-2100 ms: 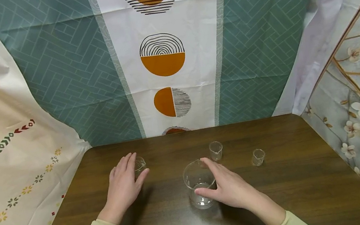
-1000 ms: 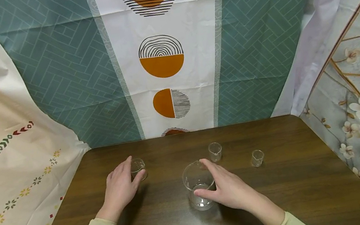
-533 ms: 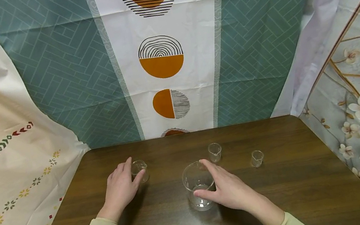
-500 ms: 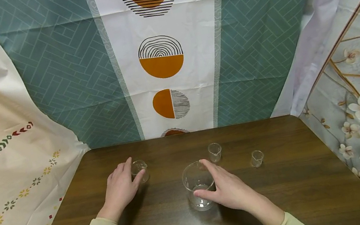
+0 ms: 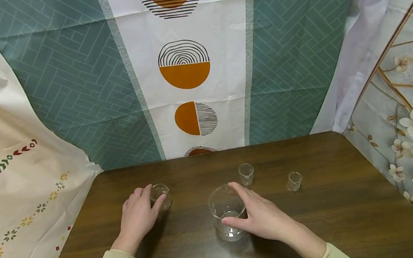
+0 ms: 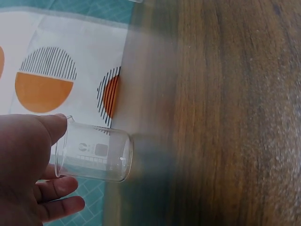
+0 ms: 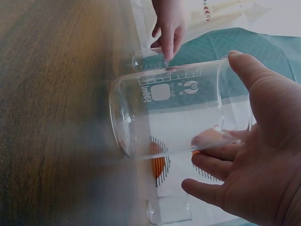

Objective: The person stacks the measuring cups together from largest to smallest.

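My left hand (image 5: 137,215) holds a small glass beaker (image 5: 163,197) by its rim, at the left of the table. In the left wrist view the thumb lies against the rim of this beaker (image 6: 91,153), with the fingers on the far side. My right hand (image 5: 265,215) grips a large glass beaker (image 5: 227,217) near its top, thumb on the near side of the rim and a finger across it. White 500 ml markings show on this beaker (image 7: 160,92) in the right wrist view. Both beakers look upright, with nothing visible inside.
Two smaller glass beakers stand apart: one beaker (image 5: 246,174) behind the large one, another beaker (image 5: 294,181) further right. The brown wooden table (image 5: 350,214) ends at a hanging patterned cloth (image 5: 200,93), with more cloths at both sides.
Over two seconds my left hand has lowered and closed on the small beaker, which has come slightly nearer and to the right. My right hand and the large beaker have stayed put.
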Demonstrator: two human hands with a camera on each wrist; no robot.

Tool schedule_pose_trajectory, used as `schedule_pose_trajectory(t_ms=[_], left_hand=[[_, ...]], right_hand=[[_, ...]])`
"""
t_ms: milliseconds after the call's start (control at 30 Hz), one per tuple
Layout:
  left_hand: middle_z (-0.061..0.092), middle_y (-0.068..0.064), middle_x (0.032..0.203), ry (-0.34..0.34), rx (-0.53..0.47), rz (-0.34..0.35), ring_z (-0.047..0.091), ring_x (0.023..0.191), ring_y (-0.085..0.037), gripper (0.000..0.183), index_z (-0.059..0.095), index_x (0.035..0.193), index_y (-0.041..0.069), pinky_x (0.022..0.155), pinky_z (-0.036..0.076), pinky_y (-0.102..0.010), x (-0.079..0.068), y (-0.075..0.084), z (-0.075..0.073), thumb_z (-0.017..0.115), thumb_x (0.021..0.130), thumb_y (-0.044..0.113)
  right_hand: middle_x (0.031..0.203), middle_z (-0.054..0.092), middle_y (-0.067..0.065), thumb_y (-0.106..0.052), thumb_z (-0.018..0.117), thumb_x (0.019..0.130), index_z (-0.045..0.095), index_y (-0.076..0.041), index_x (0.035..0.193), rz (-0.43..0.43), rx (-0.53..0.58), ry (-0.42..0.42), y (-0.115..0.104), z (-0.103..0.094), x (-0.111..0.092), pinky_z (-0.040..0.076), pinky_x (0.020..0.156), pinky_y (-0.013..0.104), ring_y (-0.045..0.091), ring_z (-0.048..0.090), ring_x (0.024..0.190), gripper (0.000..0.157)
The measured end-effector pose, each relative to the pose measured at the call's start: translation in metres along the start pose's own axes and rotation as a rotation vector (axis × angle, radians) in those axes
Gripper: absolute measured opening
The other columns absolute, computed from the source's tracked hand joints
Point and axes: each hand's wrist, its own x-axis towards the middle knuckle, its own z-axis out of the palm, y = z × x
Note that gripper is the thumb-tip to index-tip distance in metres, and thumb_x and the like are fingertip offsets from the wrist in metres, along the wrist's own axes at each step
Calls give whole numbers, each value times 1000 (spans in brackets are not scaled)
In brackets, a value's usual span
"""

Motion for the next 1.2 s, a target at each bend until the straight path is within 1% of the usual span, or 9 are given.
schedule_pose_trajectory(t_ms=[200,467,600,867,1067,1200], left_hand=[[63,-34,137,7,18,6,60,127,-55,67,58,148,-11,110,42,-75,-1,1,0,75,107,40],[63,-33,135,20,8,3,60,125,-54,66,61,144,-10,108,43,-74,-2,2,0,77,105,41],[62,-34,138,25,2,0,59,127,-55,66,61,143,-11,109,43,-74,-2,3,1,77,105,41],[60,-35,144,16,-13,-1,57,131,-56,67,59,147,-10,110,42,-75,-3,3,1,75,106,41],[60,-35,143,15,-22,3,57,131,-56,67,58,146,-11,110,42,-74,-3,3,2,76,106,40],[63,-34,139,21,-22,16,59,128,-54,65,60,142,-12,110,43,-73,-3,4,3,77,105,39]], right_hand=[[159,58,-1,-69,77,96,39,-16,167,2,-3,-4,0,0,0,49,112,57,26,54,147,96],[161,56,0,-70,77,96,38,-16,168,11,1,-11,0,-1,0,49,112,58,27,56,146,98],[161,56,1,-69,77,96,38,-16,168,15,1,-9,0,0,0,49,112,58,28,57,144,98],[161,56,1,-68,77,96,38,-17,168,15,1,-9,0,0,0,49,111,59,30,58,142,96],[161,56,1,-69,77,96,37,-17,168,21,2,-12,-1,0,0,49,111,59,29,57,144,97],[161,56,2,-69,76,96,37,-16,169,21,3,-13,0,0,0,49,111,60,30,56,145,98]])
